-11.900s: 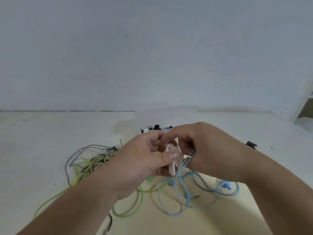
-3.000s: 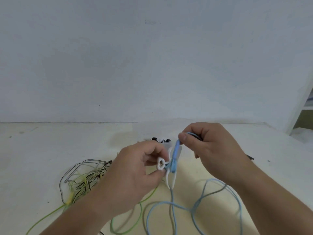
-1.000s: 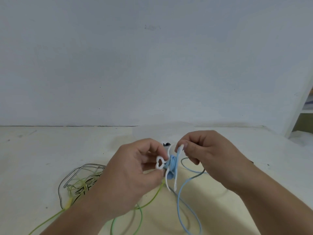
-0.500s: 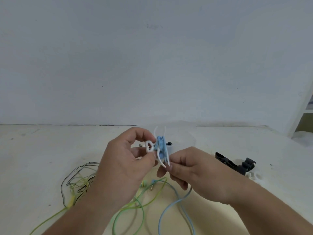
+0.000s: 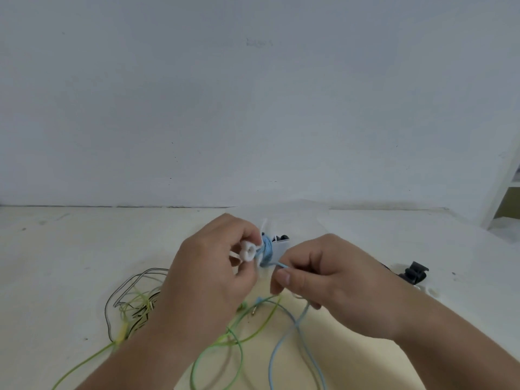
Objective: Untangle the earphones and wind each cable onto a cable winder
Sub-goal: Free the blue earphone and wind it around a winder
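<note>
Blue earphone cable (image 5: 266, 248) sits partly wound round the core of a white cable winder (image 5: 249, 251). The left hand (image 5: 213, 277) pinches the winder by one end and holds it above the surface (image 5: 70, 249), near the middle. Just right of the winder, the right hand (image 5: 334, 280) pinches the free strand between thumb and forefinger, and the rest trails down toward the near edge.

The step in hand looks like winding the blue pair, with a fair length left. The next move calls for carrying the strand round the core, taut enough that the turns lie side by side.

A green cable (image 5: 233, 333) lies loose nearby, a black-and-green tangle (image 5: 135, 302) lies at the left, and a black winder (image 5: 413, 273) at the right.
</note>
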